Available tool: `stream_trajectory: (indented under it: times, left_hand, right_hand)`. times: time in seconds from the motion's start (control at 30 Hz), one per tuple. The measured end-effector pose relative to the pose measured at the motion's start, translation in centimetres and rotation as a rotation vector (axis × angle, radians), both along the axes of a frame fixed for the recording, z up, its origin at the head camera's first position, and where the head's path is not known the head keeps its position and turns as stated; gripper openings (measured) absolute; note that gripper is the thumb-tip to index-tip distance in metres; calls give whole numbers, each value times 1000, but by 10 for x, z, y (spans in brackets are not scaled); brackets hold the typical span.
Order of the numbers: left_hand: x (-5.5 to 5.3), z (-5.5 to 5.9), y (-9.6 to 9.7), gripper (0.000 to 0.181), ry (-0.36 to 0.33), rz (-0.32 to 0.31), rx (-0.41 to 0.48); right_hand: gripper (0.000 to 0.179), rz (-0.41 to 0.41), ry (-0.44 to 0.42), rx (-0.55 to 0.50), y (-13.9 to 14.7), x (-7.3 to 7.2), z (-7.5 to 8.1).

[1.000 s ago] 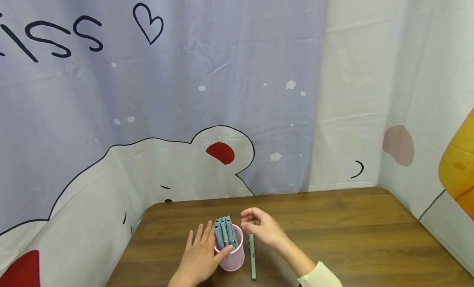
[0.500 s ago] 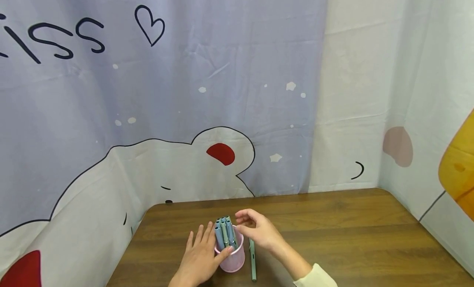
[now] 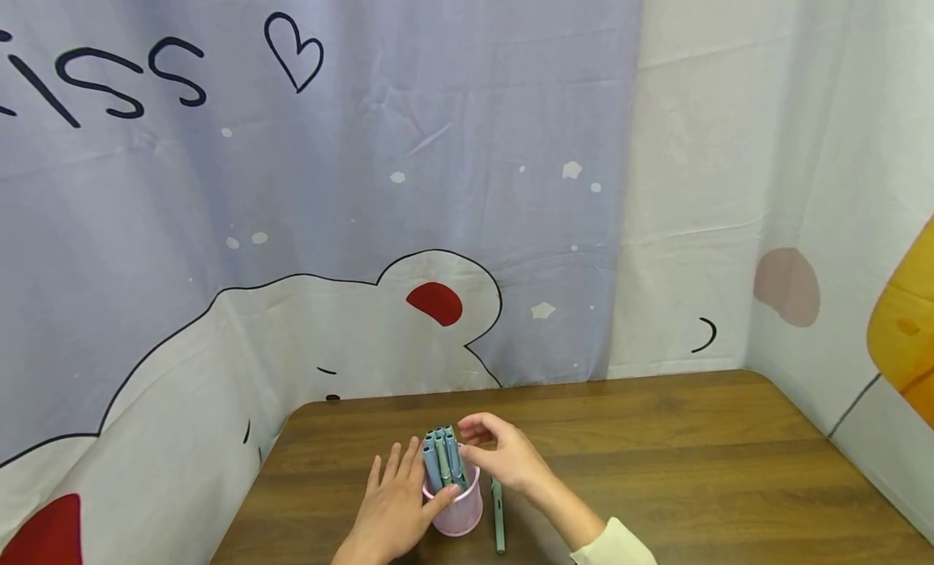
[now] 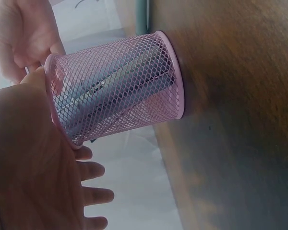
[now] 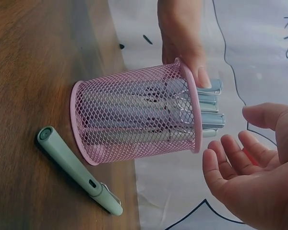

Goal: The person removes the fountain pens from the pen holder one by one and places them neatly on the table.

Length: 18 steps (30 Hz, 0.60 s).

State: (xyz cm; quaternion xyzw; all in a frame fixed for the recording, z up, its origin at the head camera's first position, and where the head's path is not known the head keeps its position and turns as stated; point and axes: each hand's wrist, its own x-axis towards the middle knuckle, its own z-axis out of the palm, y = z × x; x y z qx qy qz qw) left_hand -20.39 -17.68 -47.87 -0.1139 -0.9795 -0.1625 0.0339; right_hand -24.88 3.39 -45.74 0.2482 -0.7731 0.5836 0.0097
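Observation:
A pink mesh pen cup point(image 3: 458, 519) stands upright on the wooden table, with several blue and green pens point(image 3: 442, 458) poking out above its rim. My left hand point(image 3: 392, 508) lies against the cup's left side, fingers straight and spread, thumb over the rim. At the upper right of the cup is my right hand point(image 3: 511, 461), its fingers slightly bent and thumb apart from them; in the right wrist view it holds nothing, fingertips close to the pen ends. One green pen point(image 5: 79, 167) lies on the table to the right of the cup.
The brown wooden table point(image 3: 657, 468) stretches right and back from the cup. Behind it and along both sides hangs a printed curtain point(image 3: 511, 143) with cartoon figures, meeting the table's far edge.
My right hand has moved left, from above the loose pen to the cup's rim and the pens in it. The left hand and the cup have stayed in place.

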Motion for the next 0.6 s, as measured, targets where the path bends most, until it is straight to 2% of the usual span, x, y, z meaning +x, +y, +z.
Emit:
stream_trajectory:
  times: [0.3, 0.6]
  left_hand:
    - [0, 0, -1, 98, 13, 5, -1]
    - [1, 1, 0, 102, -16, -2, -1]
  right_hand:
    - [32, -11, 25, 14, -6, -4, -4]
    - [31, -29, 21, 35, -11, -6, -8]
